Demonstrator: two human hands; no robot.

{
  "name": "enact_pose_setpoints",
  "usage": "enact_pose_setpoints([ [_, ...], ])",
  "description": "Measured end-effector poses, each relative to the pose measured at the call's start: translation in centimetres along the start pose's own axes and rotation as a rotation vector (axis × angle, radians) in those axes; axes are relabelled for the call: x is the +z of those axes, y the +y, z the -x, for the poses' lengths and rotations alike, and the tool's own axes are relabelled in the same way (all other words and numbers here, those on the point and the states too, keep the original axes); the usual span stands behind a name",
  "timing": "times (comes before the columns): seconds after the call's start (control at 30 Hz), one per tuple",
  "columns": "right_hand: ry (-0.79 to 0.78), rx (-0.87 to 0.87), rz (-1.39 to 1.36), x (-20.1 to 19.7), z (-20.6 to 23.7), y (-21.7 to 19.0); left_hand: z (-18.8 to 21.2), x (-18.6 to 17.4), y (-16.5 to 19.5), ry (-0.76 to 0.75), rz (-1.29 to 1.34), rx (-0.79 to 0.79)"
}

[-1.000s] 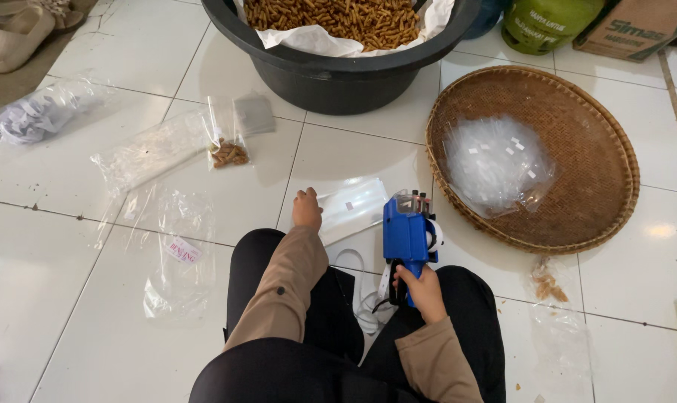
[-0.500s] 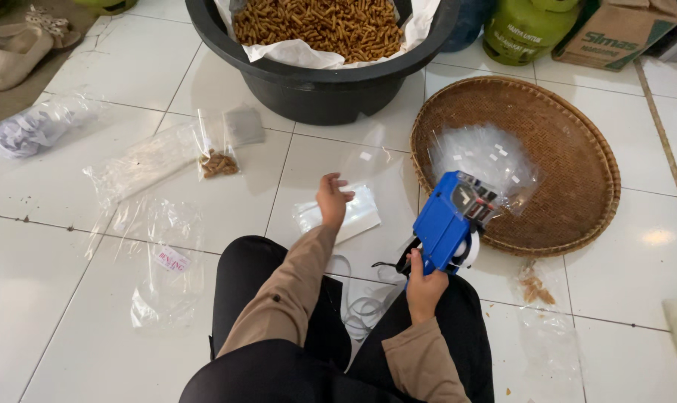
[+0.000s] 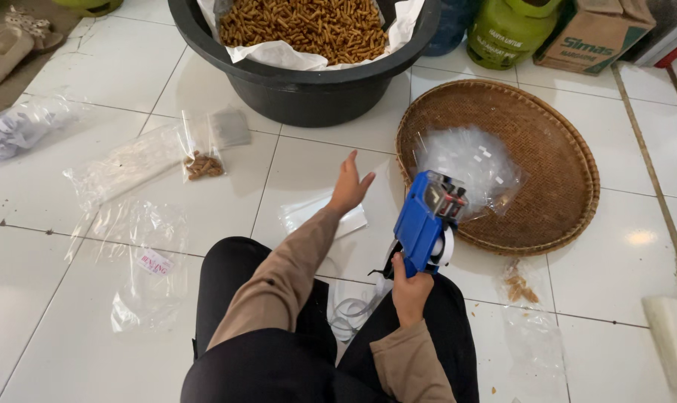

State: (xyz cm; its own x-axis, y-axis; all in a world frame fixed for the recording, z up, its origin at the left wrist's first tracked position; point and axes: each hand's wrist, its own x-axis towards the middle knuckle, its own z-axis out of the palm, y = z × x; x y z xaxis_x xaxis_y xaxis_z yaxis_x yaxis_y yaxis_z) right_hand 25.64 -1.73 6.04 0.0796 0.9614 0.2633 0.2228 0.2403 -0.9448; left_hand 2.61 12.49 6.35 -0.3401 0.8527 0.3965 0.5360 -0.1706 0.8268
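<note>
A blue handheld label gun [image 3: 426,224] is held in the right hand [image 3: 411,289], raised above the lap and tilted toward the woven bamboo tray [image 3: 570,149]. The right fingers [image 3: 395,267] are wrapped around its grip. The left hand [image 3: 351,185] is held open above the white tiled floor [image 3: 47,269], fingers spread wide and holding nothing, just above a flat clear plastic bag [image 3: 323,216] that lies in front of the knees.

Risks, as judged from this position:
- The flat bag is thin and lies loose on smooth tile. It may slide or crease if it is pressed without being pinned by the open hand.
- The gun is held by one hand only, off the floor. A slack grip may let it tip forward onto the tray.
- A cord or strip [image 3: 347,313] is seen looped between the legs below the gun. Snagging is possible if the gun is swung outward.
- The pile of clear bags [image 3: 469,160] on the tray is light and may be scattered by a passing sleeve.

Appearance of the label gun: a bright blue plastic body, a white roll [image 3: 446,250] at its lower side, and a dark printing head with small red parts at the top end. Whether the trigger is squeezed cannot be told.
</note>
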Motion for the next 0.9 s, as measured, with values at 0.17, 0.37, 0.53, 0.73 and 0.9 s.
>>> enact_pose_setpoints([
  [0.17,-0.258,0.125,0.060,0.6,0.4,0.6,5.3,-8.7,-5.8,-0.275,-0.438,-0.302],
  [0.37,-0.487,0.029,0.382,2.5,0.5,2.1,9.1,-10.9,-8.3,-0.301,-0.672,-0.392],
  [0.53,-0.682,0.099,0.554,4.2,-0.3,2.3,9.4,-9.3,-8.2,-0.319,-0.726,-0.308],
  [0.73,-0.733,0.159,0.653,6.4,-0.1,2.2,9.8,-8.4,-8.2,-0.394,-0.760,-0.381],
  [0.9,-0.746,0.158,0.682,7.3,-0.5,2.7,9.7,-8.2,-8.5,-0.351,-0.786,-0.379],
])
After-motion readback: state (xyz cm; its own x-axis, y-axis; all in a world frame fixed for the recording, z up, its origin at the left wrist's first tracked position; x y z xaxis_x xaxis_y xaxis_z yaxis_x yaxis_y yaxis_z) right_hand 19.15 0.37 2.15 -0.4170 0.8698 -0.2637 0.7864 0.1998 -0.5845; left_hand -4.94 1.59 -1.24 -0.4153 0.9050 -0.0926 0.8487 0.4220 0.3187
